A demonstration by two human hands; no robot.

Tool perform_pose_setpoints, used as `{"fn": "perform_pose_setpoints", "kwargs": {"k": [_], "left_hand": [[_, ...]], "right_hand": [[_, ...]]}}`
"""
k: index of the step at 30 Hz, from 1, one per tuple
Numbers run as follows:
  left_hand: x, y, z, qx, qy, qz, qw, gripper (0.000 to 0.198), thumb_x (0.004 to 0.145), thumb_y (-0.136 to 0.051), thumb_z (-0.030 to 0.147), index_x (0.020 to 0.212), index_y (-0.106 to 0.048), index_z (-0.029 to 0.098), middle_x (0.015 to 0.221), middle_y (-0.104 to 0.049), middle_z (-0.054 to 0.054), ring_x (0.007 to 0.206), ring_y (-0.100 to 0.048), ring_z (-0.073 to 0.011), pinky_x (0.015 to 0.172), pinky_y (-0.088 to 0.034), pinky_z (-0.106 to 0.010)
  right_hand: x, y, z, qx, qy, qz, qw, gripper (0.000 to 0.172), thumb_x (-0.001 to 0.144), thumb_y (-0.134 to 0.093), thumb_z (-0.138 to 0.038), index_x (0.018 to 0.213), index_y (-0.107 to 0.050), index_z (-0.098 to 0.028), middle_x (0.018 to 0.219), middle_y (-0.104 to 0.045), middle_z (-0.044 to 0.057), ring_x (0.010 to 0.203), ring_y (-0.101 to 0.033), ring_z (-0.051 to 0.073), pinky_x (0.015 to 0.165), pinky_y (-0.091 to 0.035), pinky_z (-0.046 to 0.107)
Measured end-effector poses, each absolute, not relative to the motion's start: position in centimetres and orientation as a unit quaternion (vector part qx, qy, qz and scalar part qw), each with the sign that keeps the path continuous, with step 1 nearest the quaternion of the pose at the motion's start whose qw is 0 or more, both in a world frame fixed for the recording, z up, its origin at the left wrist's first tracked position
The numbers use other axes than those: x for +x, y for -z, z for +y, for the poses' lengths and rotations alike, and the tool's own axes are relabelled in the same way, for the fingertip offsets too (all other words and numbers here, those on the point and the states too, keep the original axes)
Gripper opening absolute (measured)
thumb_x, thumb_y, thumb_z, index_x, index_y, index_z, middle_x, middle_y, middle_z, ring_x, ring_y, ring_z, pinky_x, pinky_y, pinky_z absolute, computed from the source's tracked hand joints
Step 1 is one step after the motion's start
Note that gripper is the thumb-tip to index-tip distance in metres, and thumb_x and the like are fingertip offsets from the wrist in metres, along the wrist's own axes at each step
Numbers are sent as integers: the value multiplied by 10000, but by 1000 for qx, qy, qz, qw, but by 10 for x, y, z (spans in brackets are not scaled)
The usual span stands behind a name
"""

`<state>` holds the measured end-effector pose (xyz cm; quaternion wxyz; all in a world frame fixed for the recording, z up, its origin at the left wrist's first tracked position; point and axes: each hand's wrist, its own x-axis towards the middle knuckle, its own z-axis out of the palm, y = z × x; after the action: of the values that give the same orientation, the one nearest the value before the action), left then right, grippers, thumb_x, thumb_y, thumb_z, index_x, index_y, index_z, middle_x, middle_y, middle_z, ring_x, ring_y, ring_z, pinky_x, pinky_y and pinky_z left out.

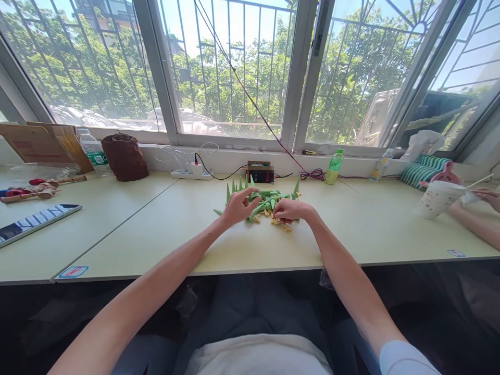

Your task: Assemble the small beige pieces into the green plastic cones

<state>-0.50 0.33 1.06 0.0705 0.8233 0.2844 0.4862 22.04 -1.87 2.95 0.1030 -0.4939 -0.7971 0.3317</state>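
Note:
A pile of green cone-shaped pieces lies on the pale table, with several cones standing upright along its left and back. Small yellow pieces are scattered at the front of the pile. My left hand reaches over the left side of the pile, its fingers stretched out and apart, touching or just above the cones. At the front right, my right hand bends down over the yellow pieces with fingers curled together. Its fingertips are partly hidden, so what they pinch cannot be made out.
Behind the pile are a dark box, a power strip and a green bottle. To the left are a brown bag, a tablet-like device and wooden toys. Another person's hand is near a cup.

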Motion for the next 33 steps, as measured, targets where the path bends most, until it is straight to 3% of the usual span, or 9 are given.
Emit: {"fn": "perform_pose_setpoints", "kwargs": {"k": [9, 17, 24, 29, 33], "left_hand": [[-5, -12, 4, 793, -528, 288, 97, 246, 853, -587, 373, 997, -642, 182, 478, -317, 95, 391, -258, -53, 431, -236, -186], [-4, -12, 4, 792, -532, 282, 100, 237, 853, -593, 359, 1001, -645, 181, 495, -328, 92, 384, -265, -50, 425, -243, -189], [-5, -11, 4, 798, -526, 279, 93, 239, 858, -585, 361, 1002, -645, 180, 483, -316, 95, 391, -254, -52, 431, -243, -190], [-5, -13, 2, 803, -514, 289, 87, 250, 863, -572, 385, 993, -647, 186, 472, -316, 92, 396, -266, -60, 435, -250, -191], [-4, -13, 0, 808, -505, 290, 88, 282, 880, -540, 426, 990, -649, 190, 492, -344, 80, 407, -273, -63, 434, -252, -193]], "right_hand": [[224, -31, -19, -504, -324, -793, 106, 53, 711, -616, -208, 696, -620, -157, 584, -648, 8, 460, -557, 112, 445, -441, 224], [229, -30, -15, -519, -307, -796, 53, 243, 663, -730, -363, 730, -616, -159, 615, -661, 11, 515, -591, 126, 453, -425, 220], [227, -30, -15, -514, -284, -808, 51, 121, 703, -641, -267, 660, -626, -155, 628, -664, 16, 511, -585, 117, 473, -432, 217], [227, -32, -18, -516, -283, -803, 92, 92, 670, -577, -199, 590, -597, -158, 567, -618, 5, 471, -542, 111, 450, -399, 220], [229, -34, -17, -531, -229, -793, 189, 113, 682, -551, -215, 591, -585, -157, 513, -566, -12, 466, -517, 109, 481, -380, 228]]}}
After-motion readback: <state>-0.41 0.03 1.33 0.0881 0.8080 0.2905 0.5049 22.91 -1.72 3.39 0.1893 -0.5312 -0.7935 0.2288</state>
